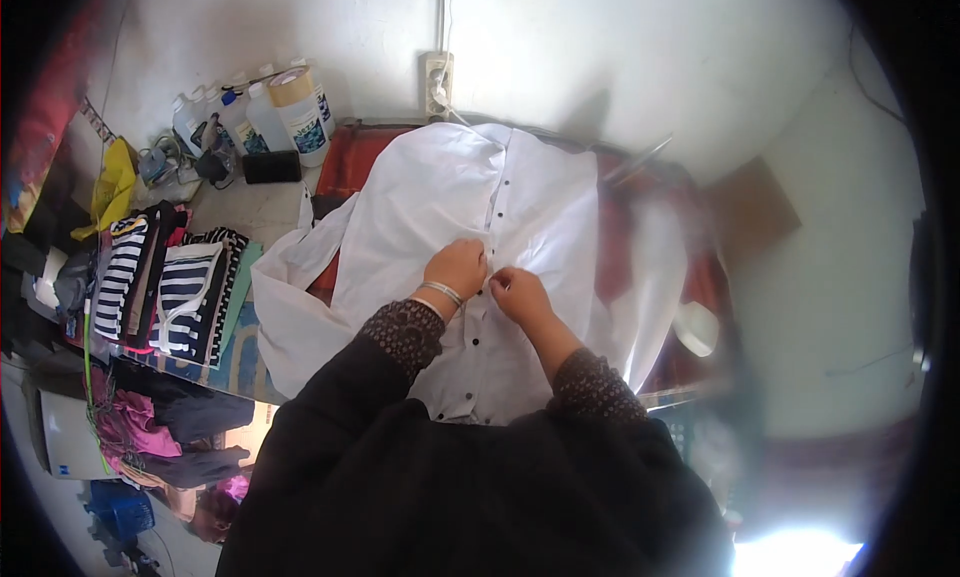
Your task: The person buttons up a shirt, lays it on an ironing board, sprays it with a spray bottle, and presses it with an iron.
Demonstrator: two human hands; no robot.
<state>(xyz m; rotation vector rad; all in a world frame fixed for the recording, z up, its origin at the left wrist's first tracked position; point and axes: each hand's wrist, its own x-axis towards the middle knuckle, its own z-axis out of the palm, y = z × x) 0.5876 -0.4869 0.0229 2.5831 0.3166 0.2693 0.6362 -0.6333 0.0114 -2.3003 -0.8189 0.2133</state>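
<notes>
A white long-sleeved shirt with dark buttons lies spread out, its front facing up and its collar end away from me. My left hand, with bracelets at the wrist, is closed at the button placket, fingertips on the fabric edge. Just right of it, my right hand pinches at the same placket beside a button. The fingertips are small here, and the bit of cloth between them is partly hidden. Below my hands the placket runs down with a few more dark buttons.
Folded striped clothes are stacked at the left. Several plastic bottles, a roll of tape and a black box-like item stand at the back left. A power socket is on the wall. A white rounded object sits at the right edge.
</notes>
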